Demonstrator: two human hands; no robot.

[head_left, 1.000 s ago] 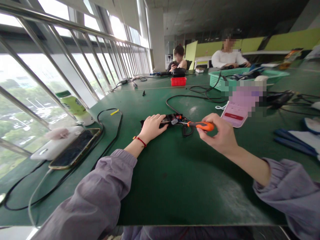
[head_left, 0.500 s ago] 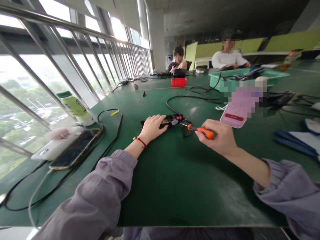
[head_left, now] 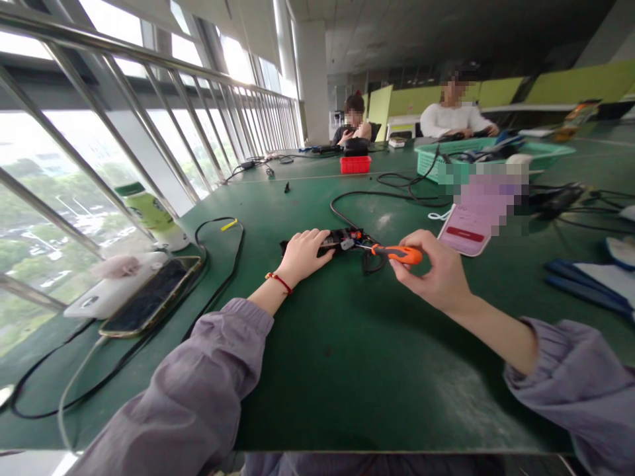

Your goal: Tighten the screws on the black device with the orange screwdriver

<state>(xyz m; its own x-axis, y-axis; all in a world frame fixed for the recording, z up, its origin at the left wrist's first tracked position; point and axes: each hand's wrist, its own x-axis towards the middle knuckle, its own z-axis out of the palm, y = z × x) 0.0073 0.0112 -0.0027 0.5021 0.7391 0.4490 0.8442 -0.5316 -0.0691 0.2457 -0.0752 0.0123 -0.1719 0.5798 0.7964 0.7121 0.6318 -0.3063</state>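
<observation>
Near the middle of the green table (head_left: pixel 317 370), my left hand (head_left: pixel 304 256) is wrapped over a black device (head_left: pixel 347 238) with exposed wires and small parts at its right end. My right hand (head_left: pixel 436 268) holds the orange and grey handle of a screwdriver (head_left: pixel 404 254) between thumb and fingers. The screwdriver lies nearly level, its shaft pointing left to the device's right end; whether the tip touches a screw is too small to tell. A black cable (head_left: pixel 342 197) runs off behind the device.
At the left are two phones (head_left: pixel 149 297), a bottle (head_left: pixel 151 215) and loose cables. Farther back stand a red box (head_left: pixel 355 164) and a green basket (head_left: pixel 431 162). A pink-screened phone (head_left: pixel 466 228) and blue-white gloves (head_left: pixel 590 284) are at the right. Two people sit beyond.
My right hand's fingers have shifted and spread somewhat around the screwdriver handle, showing more of it. My left hand stays on the black device.
</observation>
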